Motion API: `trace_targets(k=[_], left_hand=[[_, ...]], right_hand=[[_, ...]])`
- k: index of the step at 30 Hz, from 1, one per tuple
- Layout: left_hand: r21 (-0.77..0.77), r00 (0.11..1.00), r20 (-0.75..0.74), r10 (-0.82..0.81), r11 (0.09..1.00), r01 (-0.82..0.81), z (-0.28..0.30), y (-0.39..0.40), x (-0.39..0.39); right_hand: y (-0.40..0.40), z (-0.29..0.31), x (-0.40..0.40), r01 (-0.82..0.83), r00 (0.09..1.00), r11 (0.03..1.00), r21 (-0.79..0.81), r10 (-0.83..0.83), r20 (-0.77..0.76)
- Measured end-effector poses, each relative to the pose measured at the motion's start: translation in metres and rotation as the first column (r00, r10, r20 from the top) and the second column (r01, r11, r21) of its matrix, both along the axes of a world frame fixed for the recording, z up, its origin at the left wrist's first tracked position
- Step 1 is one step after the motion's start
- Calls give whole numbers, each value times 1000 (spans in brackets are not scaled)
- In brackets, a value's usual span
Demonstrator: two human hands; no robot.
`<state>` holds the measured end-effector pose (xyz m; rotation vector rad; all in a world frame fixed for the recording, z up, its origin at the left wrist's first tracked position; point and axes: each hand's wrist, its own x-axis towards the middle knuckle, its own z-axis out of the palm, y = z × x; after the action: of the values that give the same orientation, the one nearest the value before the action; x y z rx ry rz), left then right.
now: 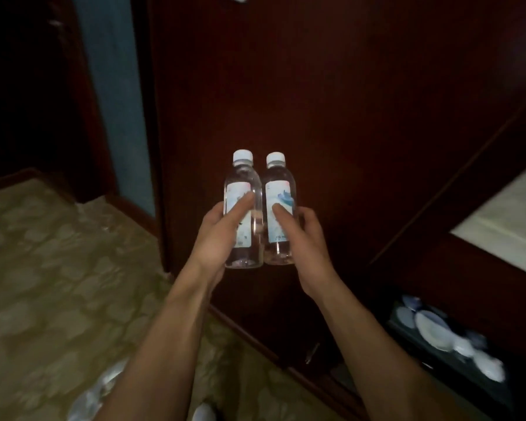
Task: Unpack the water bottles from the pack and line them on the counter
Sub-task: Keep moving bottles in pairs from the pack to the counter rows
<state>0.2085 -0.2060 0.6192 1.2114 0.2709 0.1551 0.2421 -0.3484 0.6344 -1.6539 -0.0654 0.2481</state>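
So right now you've got one water bottle in each hand: your left hand (222,229) is wrapped around the left bottle (243,208) and your right hand (298,235) is wrapped around the right bottle (280,208), each grip clamped on its bottle with the thumb lying across the label. Both are upright, caps up, held in the air right beside each other, touching or nearly so, in front of the dark wooden cabinet (346,117). Biggest worry, I'd say, is that smooth clear plastic: your thumbs sit on the slick labels, so a loose squeeze could let one slide down and drop onto the patterned floor (43,253). Also, with the two bottles this tight together, they can knock as you move and twist one out of your fingers. The pale surface at the right edge (504,220) might be the table you're aiming for, but I can't tell for sure, and the view is blurry like your head's turning, so watch you don't clip the cabinet edge going over. There's a dark tray of white and blue dishes (444,335) low on the right too, and a dropped bottle landing there would be bad news. Something crinkly and clear is on the floor by your left forearm (104,387), maybe the pack wrap, so mind your footing.
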Motion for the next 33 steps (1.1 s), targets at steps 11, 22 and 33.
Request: trace_targets(k=[11, 22, 33], left_hand=[[60, 927, 252, -279, 960, 273, 116, -172, 17], [176, 772, 442, -458, 888, 426, 170, -393, 48], [365, 788, 346, -509, 847, 387, 163, -521, 106]], right_hand=[[-168, 117, -26, 224, 893, 963, 153, -265, 364], [-408, 174, -22, 358, 764, 934, -14, -284, 579], [-555, 151, 40, 409, 780, 911, 48, -376, 500]])
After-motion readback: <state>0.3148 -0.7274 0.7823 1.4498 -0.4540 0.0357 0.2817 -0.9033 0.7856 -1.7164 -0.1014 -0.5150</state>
